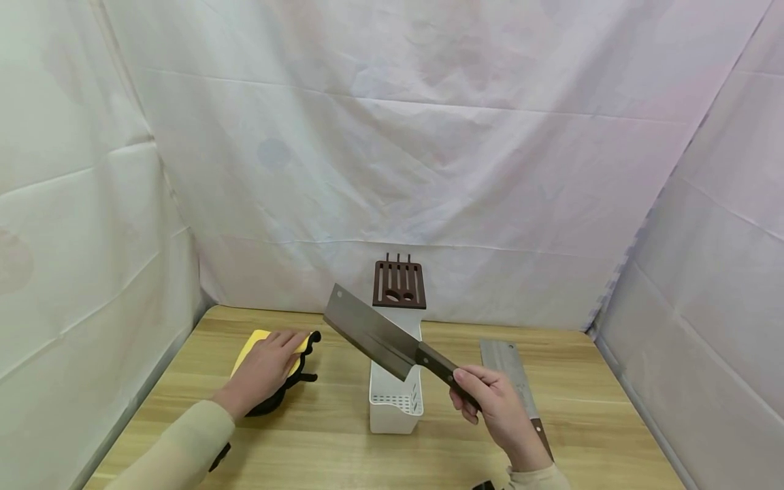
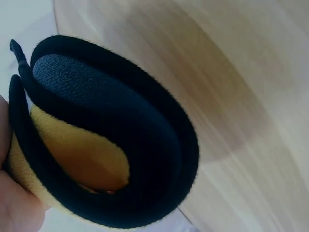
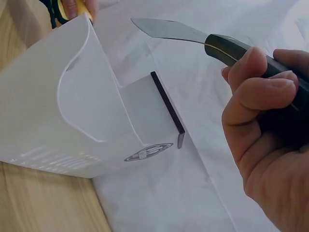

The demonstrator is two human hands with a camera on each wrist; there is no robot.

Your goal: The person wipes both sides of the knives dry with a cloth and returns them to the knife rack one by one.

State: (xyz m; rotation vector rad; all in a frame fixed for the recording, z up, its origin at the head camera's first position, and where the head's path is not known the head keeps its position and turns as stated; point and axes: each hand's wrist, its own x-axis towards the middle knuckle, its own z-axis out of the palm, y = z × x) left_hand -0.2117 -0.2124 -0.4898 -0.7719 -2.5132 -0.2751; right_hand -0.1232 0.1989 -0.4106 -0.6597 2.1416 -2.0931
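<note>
My right hand (image 1: 495, 403) grips a cleaver (image 1: 370, 329) by its dark riveted handle. The broad blade points up and left, in front of a knife rack with a white body (image 1: 395, 420) and a brown slotted top (image 1: 399, 286). In the right wrist view, curled fingers (image 3: 246, 96) wrap the handle, and the blade (image 3: 169, 29) appears nearly edge-on, apart from the rack. Left of the rack, my left hand (image 1: 266, 367) holds a folded yellow cloth (image 1: 252, 346) with black edging. The left wrist view shows the cloth (image 2: 111, 92) looped over, its inside dark grey and yellow.
A second cleaver (image 1: 508, 371) lies on the wooden table (image 1: 318, 442) right of the rack, partly behind my right hand. White sheets (image 1: 429, 170) hang at the back and both sides. Three thin prongs rise behind the rack's top.
</note>
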